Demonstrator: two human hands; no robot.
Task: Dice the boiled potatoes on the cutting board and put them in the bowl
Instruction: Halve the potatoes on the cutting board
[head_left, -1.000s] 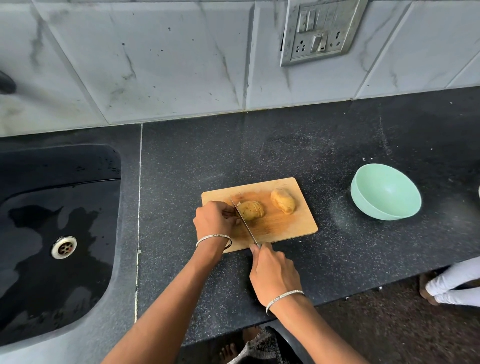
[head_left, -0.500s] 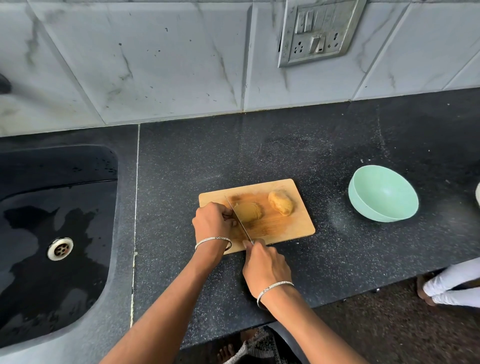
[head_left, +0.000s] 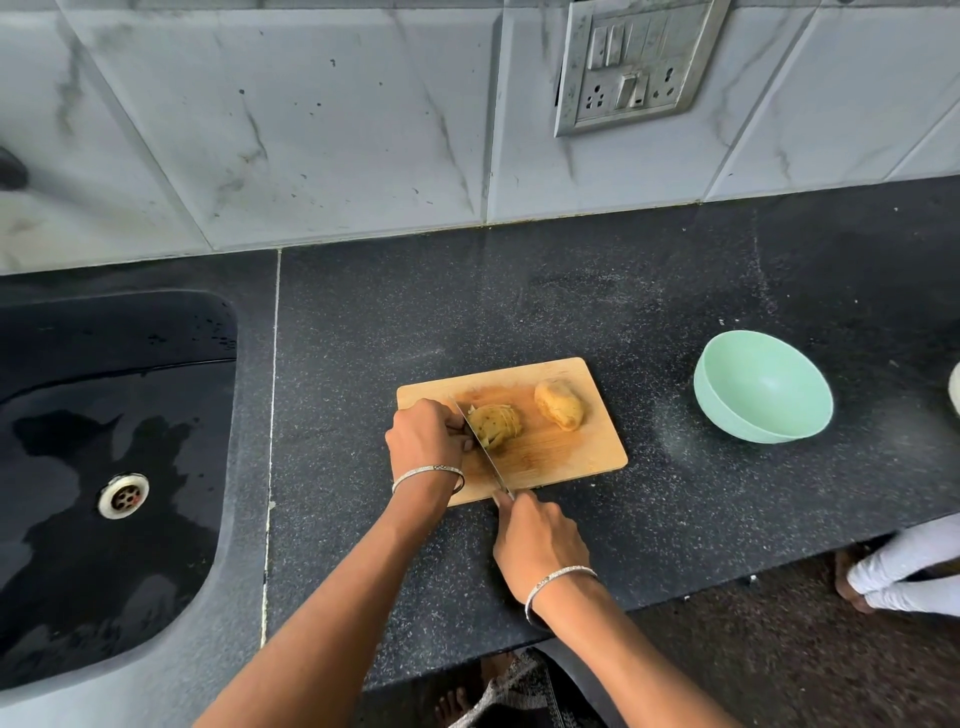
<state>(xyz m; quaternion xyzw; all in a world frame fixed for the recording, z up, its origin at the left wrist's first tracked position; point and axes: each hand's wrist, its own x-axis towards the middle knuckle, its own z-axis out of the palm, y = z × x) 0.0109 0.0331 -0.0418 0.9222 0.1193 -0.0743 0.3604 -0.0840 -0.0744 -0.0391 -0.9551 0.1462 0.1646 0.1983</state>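
My right hand (head_left: 540, 540) has a closed grip on the knife (head_left: 485, 453) handle, hand sitting just off the near edge of the cutting board (head_left: 566, 452); the handle itself is mostly hidden under my fingers. Blade runs diagonally away from me, its tip up by my left hand (head_left: 423, 439). Left hand is curled, fingers bent down on the left end of the sliced potato (head_left: 496, 425), pinning it; blade edge sits against that same end, between my fingers and the slices already cut. Slices stand packed together, not yet diced as far as I can tell, view is small there. Second potato (head_left: 560, 404) whole, lying toward the far right of the board, apart from the first. Board lies on the dark speckled surface (head_left: 649, 291). Mint green bowl (head_left: 763, 395) sits to the right of the board, well apart, tilted toward me, nothing in it. Black sink (head_left: 104, 467) at left, wet. Bangle on each wrist.
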